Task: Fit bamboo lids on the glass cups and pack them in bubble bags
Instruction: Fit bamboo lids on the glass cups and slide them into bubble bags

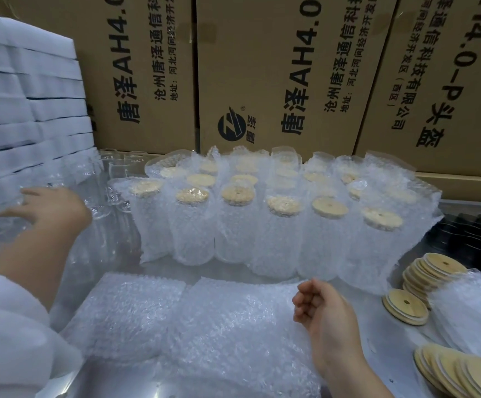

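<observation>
Fetching the next cup.
Left of the packed cups [279,225], left hand [49,208] spreads fingers [9,211] over a glass cup [101,206]; right hand [322,308] hovers loosely curled, empty. Next, probably a bamboo lid [406,307].

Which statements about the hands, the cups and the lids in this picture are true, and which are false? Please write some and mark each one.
1. The left hand is at the bare cups on the left. True.
2. The right hand holds a lid. False: it holds nothing; its fingers are loosely curled, above the flat bags.
3. At the right lie loose lids. True.
4. The bagged cups have no lids. False: a lid shows through each bag in the front row.
5. Behind the cups stand boxes. True.
</observation>
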